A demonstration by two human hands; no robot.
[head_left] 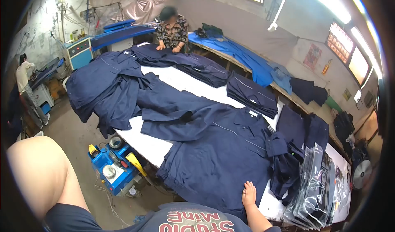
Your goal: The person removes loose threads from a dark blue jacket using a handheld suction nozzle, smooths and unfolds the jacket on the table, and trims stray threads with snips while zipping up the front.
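Observation:
A navy jacket (pixel 230 149) lies spread on the white table (pixel 166 79), its collar toward the back and one sleeve stretched to the left. My right hand (pixel 249 193) rests flat on the jacket near its lower right edge, fingers extended and holding nothing. At the left, my bare arm (pixel 41 170) is raised large in view, and the left hand is out of sight. A heap of navy garments (pixel 107 82) hangs over the table's left end. Folded navy garments (pixel 252 93) lie along the far side.
Clear plastic bags (pixel 314 186) lie at the table's right end. A co-worker (pixel 170 28) stands across the table, hands on dark cloth. Another person (pixel 26 77) is far left. A blue machine (pixel 113 170) stands below the table's near edge. Blue fabric (pixel 238 57) covers a back bench.

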